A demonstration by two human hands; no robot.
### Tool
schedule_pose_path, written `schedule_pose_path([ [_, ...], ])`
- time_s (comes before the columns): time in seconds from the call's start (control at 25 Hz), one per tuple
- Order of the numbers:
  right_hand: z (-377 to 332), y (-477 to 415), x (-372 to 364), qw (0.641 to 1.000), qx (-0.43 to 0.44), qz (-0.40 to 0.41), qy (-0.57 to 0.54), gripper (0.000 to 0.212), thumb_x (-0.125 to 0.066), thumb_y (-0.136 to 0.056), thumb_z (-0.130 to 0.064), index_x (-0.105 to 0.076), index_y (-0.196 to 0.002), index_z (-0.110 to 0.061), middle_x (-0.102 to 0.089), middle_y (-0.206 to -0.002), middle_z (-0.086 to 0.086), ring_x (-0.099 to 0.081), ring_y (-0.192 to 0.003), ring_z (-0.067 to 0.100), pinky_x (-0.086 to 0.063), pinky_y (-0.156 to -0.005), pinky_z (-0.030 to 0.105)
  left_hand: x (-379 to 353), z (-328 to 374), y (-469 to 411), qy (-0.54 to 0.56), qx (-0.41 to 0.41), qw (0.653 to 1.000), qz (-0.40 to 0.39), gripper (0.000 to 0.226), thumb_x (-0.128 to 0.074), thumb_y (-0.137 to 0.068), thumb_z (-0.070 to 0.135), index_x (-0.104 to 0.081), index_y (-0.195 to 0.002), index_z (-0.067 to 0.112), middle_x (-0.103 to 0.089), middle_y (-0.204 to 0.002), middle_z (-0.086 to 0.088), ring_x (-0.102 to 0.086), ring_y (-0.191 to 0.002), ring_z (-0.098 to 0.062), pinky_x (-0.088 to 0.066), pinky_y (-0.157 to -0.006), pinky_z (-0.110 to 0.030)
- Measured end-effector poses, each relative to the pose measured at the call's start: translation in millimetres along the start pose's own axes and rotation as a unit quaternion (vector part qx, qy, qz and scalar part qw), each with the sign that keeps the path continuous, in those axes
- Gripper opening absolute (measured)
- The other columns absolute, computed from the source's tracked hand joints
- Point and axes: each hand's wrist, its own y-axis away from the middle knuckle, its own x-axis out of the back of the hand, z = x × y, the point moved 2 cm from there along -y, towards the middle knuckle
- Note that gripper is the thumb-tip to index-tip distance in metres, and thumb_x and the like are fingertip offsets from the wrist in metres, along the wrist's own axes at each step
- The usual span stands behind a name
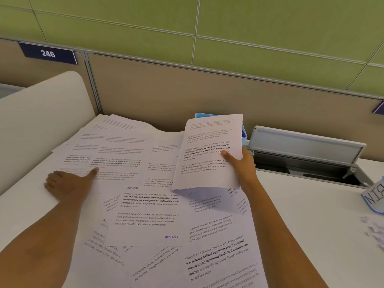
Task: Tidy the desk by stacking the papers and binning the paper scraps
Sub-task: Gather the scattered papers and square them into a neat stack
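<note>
Nearest, at 6 o'clock, loose printed sheets [158, 221] lie fanned and overlapping across the white desk [322, 225], turned at many angles. One near the middle carries an upside-down blue RECEIVED stamp [171, 236], and a sheet just beyond it toward 12 o'clock bears a DUPLICATE mark [132, 187]. Two bare forearms reach in from the lower corners.

At 3 o'clock, by the right edge of the view, crumpled paper scraps [375, 231] lie on the bare desk, well apart from the sheets. Just beyond them toward 12 o'clock stands a container labelled BIN [374, 196], only partly in view.

The left hand [68, 183], at 9 o'clock, lies palm down on the far-left sheets, its thumb stretched straight toward 1 o'clock across the print. Its other fingers are bent at the sheets' left edge, and whether they hook a sheet cannot be told. The right hand [241, 169], at 2 o'clock, holds a bundle of sheets [207, 154] raised off the desk and tilted up. Its thumb is clamped on the front page and the other fingers are hidden behind.

Farther off, a blue tray [243, 132] peeks out behind the bundle's 2 o'clock corner. At 3 o'clock from it a grey cable-trough flap [305, 142] stands open in the desk. A white curved divider [41, 121] rises at 10 o'clock. A beige partition [187, 90] runs along the back, with a dark plate numbered 246 [48, 53] at 11 o'clock and green wall panels [124, 17] above.
</note>
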Motion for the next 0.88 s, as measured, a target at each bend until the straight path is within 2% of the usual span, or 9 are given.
schedule_pose_path([
  [0.12, 1.0, 0.9, -2.0, 1.000, 0.000, 0.002, -0.003, 0.043, -0.064, -0.087, -0.028, -0.048, -0.125, -0.017, -0.063, -0.118, 0.003, -0.066, -0.091, 0.020, -0.055, -0.072, 0.031, -4.0, 1.8, -2.8, -0.003, -0.039, 0.999, 0.017, 0.106, -0.062, -0.077, 0.059, -0.018, -0.142, -0.013, -0.032, -0.141, -0.033, -0.028, -0.135, -0.040, -0.010, -0.116, -0.044],
  [0.28, 5.9, 2.2, -4.4, 1.000, -0.006, 0.002, -0.009, 0.045, -0.065, -0.086, -0.028, -0.047, -0.126, -0.018, -0.063, -0.120, 0.004, -0.067, -0.093, 0.022, -0.056, -0.076, 0.035, -0.5, 3.2, -3.2, -0.029, -0.067, 0.997, 0.023, 0.096, -0.059, -0.082, 0.054, -0.023, -0.141, -0.012, -0.043, -0.132, -0.034, -0.039, -0.126, -0.043, -0.008, -0.116, -0.044],
  [0.4, 5.4, 3.0, -4.4, 1.000, -0.006, 0.000, -0.014, 0.045, -0.065, -0.086, -0.028, -0.048, -0.126, -0.018, -0.064, -0.119, 0.004, -0.067, -0.093, 0.021, -0.056, -0.075, 0.035, -2.0, 5.7, 1.0, -0.047, -0.105, 0.992, 0.042, 0.078, -0.056, -0.088, 0.042, -0.028, -0.140, -0.009, -0.054, -0.118, -0.035, -0.050, -0.115, -0.045, -0.009, -0.115, -0.045],
  [0.48, 4.0, 4.1, -4.4, 1.000, -0.004, 0.000, -0.016, 0.043, -0.065, -0.087, -0.026, -0.048, -0.125, -0.017, -0.064, -0.118, 0.004, -0.066, -0.091, 0.020, -0.056, -0.072, 0.031, 0.9, 11.7, 9.4, -0.034, -0.115, 0.992, 0.038, 0.064, -0.054, -0.092, 0.030, -0.030, -0.141, -0.004, -0.059, -0.108, -0.036, -0.054, -0.108, -0.046, -0.015, -0.114, -0.045],
  [0.52, 2.9, 5.0, -4.3, 1.000, -0.004, 0.001, -0.019, 0.043, -0.065, -0.087, -0.026, -0.048, -0.125, -0.016, -0.064, -0.117, 0.004, -0.066, -0.089, 0.019, -0.056, -0.069, 0.029, 3.6, 15.5, 15.6, -0.017, -0.112, 0.993, 0.033, 0.057, -0.051, -0.094, 0.025, -0.033, -0.142, 0.000, -0.060, -0.106, -0.036, -0.055, -0.107, -0.046, -0.022, -0.110, -0.045],
  [0.6, 0.3, 7.7, -3.4, 1.000, -0.004, 0.001, -0.021, 0.044, -0.065, -0.086, -0.026, -0.048, -0.126, -0.016, -0.064, -0.117, 0.004, -0.067, -0.088, 0.018, -0.055, -0.066, 0.026, 12.2, 23.4, 31.6, 0.033, -0.103, 0.993, 0.040, 0.043, -0.047, -0.096, 0.019, -0.044, -0.137, 0.006, -0.061, -0.105, -0.034, -0.057, -0.100, -0.046, -0.039, -0.092, -0.046],
  [0.68, -2.8, 11.0, -1.6, 1.000, -0.004, 0.000, -0.019, 0.045, -0.065, -0.086, -0.028, -0.048, -0.126, -0.017, -0.064, -0.118, 0.004, -0.067, -0.091, 0.020, -0.056, -0.068, 0.028, 18.5, 30.1, 48.5, 0.083, -0.098, 0.990, 0.060, 0.029, -0.047, -0.096, 0.017, -0.056, -0.122, 0.008, -0.063, -0.096, -0.029, -0.060, -0.089, -0.043, -0.043, -0.073, -0.041],
  [0.88, -12.8, 28.1, 10.7, 0.999, 0.004, 0.002, -0.032, 0.044, -0.066, -0.086, -0.027, -0.049, -0.125, -0.017, -0.064, -0.119, 0.005, -0.067, -0.094, 0.023, -0.057, -0.078, 0.038, 31.7, 41.4, 88.1, 0.167, -0.078, 0.981, 0.063, 0.021, -0.052, -0.092, 0.013, -0.065, -0.107, 0.006, -0.065, -0.093, -0.025, -0.060, -0.084, -0.041, -0.040, -0.068, -0.037],
])
